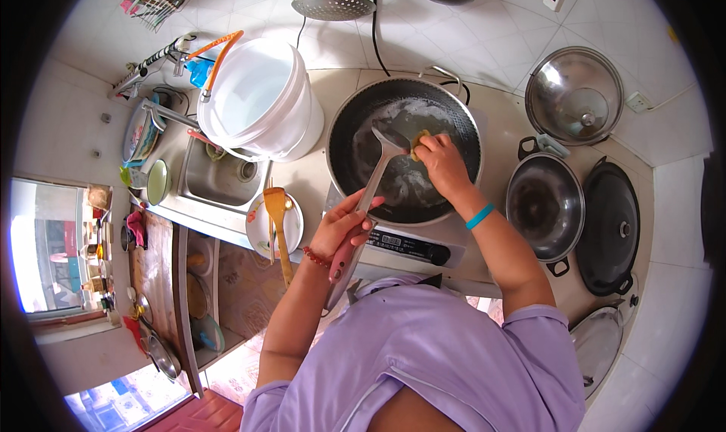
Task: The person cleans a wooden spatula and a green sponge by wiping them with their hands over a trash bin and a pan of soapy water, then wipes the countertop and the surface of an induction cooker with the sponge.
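My left hand (345, 228) is closed around the shaft of a metal cooking ladle (378, 174) with a pink handle end. The head of the ladle is over a large black wok (347, 123), which holds cloudy, foamy water (405, 180). A yellowish sponge or scrubbing pad (420, 143) is pinched in the fingers of my right hand (442, 162), right beside the ladle's head. Part of the pad is hidden by those fingers. The wok sits on an induction cooker (400, 245), its long handle running toward me beneath my left hand.
Left of the wok stands a white plastic bucket (255, 97), near a steel sink (224, 177). A wooden spatula (276, 202) and chopsticks rest across a plate (257, 223). To the right are a smaller wok (544, 208), a black lidded pan (608, 228) and a steel lid (575, 86).
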Demonstrator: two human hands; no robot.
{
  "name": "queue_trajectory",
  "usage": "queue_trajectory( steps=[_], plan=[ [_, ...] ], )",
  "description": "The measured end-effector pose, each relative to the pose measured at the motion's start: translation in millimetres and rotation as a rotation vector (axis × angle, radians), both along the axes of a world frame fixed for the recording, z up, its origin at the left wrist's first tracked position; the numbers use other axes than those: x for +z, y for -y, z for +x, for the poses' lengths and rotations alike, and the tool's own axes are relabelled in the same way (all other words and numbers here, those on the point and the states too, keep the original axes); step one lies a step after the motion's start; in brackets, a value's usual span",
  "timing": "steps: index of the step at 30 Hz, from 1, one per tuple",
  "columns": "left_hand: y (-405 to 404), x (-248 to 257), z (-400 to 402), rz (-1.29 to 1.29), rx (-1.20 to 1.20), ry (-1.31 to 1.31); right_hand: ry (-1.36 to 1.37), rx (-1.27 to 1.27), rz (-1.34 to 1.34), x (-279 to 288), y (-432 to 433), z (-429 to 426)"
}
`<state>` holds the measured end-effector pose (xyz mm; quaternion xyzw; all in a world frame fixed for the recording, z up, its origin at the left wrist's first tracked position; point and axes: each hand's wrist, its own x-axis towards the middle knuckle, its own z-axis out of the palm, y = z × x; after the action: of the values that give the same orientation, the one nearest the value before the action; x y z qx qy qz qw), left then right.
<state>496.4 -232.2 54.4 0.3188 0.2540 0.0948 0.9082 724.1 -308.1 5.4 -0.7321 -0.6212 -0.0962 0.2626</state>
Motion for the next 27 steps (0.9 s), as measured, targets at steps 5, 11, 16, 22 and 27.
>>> queue_trajectory(
  steps=[5, 11, 16, 22, 27],
  plan=[
    [-3.9, 9.7, -5.9, 0.039, -0.033, -0.026, 0.077, -0.142, -0.322, -19.7, -10.6, -2.6],
    [-5.7, 5.7, -14.8, -0.076, 0.003, 0.014, -0.653, -0.111, -0.275, -36.9, -8.9, 20.6],
    [-4.6, -5.4, -12.0, -0.100, 0.013, -0.014, -1.050, -0.103, 0.064, -12.6, -9.1, 0.3],
    [3.5, 7.6, -3.7, 0.165, -0.207, -0.168, -0.533, 0.066, 0.154, 6.3, -23.0, -30.9],
    [16.7, 25.8, 3.3, 0.313, -0.251, -0.269, -0.877, 0.130, 0.067, -7.4, -34.9, -4.1]
  ],
)
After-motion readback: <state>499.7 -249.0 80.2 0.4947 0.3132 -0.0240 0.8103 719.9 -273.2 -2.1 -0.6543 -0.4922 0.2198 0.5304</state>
